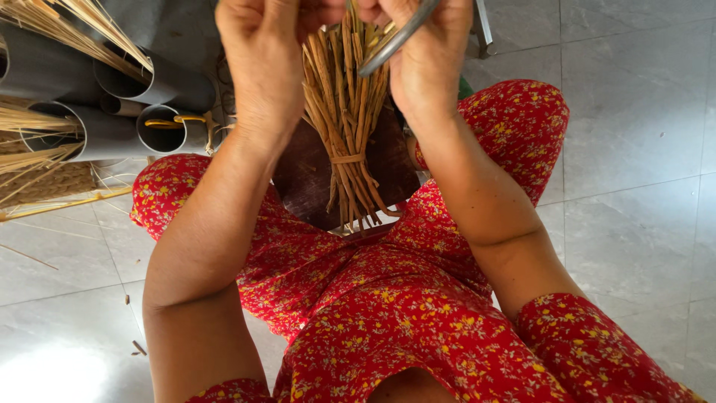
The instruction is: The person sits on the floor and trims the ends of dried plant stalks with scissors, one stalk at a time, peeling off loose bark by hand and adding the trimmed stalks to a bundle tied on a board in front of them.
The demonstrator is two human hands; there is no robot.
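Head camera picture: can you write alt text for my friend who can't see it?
Two bare hands hold up a bundle of brown straw stalks tied with a strip; the left hand grasps one side, the right hand also holds a curved metal tool. Below are red flowered clothes, with grey tubes holding pale straw on the tiled floor.

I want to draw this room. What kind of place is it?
Probably a home weaving or basket-making spot on a tiled floor. Grey tubes hold straw stalks, and both hands grip a tied bundle of reeds.
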